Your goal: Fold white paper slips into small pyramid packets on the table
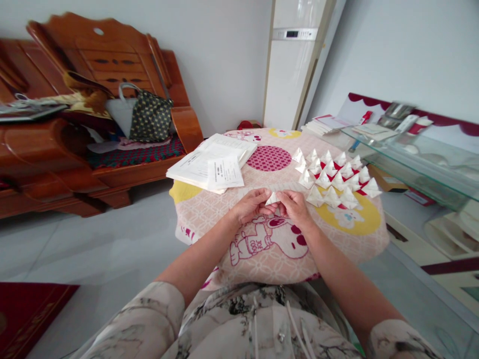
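Between my two hands is a small piece of folded white paper [272,199], its upper part showing as a triangle. My left hand [254,206] pinches it from the left and my right hand [294,206] from the right, with fingers curled beneath it. Both hands are just above the near part of the patterned tablecloth [209,227]. To the right of my right hand, several folded white paper pieces [331,198] with pointed tops stand in rows. Left of my hands lies a stack of printed sheets [194,167], with a smaller printed slip [225,172] on top.
A glass-topped cabinet [419,154] with metal bowls [394,113] adjoins the table's right side. More papers [326,124] lie at the far right. A wooden sofa [112,55] holding bags [151,117] stands at left. Behind the table rises a white air conditioner [290,75].
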`<state>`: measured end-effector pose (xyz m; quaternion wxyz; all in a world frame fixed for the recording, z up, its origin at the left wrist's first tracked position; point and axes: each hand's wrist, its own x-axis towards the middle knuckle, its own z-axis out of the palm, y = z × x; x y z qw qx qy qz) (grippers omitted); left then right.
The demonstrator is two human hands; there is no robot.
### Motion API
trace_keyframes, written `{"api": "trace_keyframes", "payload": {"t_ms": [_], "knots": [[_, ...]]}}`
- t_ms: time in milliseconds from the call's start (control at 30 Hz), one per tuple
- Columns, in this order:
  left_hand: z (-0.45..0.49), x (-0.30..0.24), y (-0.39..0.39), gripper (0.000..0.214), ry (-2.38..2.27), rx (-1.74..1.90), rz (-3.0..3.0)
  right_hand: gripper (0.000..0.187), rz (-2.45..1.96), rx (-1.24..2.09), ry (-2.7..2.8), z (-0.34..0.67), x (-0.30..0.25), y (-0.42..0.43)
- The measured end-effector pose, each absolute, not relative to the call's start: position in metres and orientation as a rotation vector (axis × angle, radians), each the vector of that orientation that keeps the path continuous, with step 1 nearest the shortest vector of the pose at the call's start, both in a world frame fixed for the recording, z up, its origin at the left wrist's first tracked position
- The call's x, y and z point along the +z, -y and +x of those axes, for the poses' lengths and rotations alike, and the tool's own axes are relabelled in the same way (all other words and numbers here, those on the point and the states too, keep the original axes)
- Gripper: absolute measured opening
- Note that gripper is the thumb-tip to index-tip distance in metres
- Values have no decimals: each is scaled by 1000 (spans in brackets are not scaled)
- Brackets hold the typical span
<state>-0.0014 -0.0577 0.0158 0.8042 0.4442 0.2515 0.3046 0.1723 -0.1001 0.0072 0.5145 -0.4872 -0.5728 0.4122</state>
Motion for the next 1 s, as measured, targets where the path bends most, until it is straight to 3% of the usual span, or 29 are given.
{"api": "trace_keyframes", "payload": {"t_ms": [300, 567, 700, 867, 1000], "knots": [[-2, 20, 61, 37, -532, 648, 949, 62, -1239, 937, 1385, 171, 14, 103], [-2, 19, 62, 52, -578, 712, 1099, 55, -1270, 968, 1307, 173, 7, 100], [-3, 17, 60, 42, -627, 821, 1143, 36, -1194, 1038, 1278, 173, 6, 97], [-4, 11, 55, 28, -779, 914, 1225, 49, -1146, 1067, 1307, 173, 1, 94], [-4, 7, 53, 14, -961, 819, 1475, 43, -1283, 917, 1394, 176, -6, 91]]}}
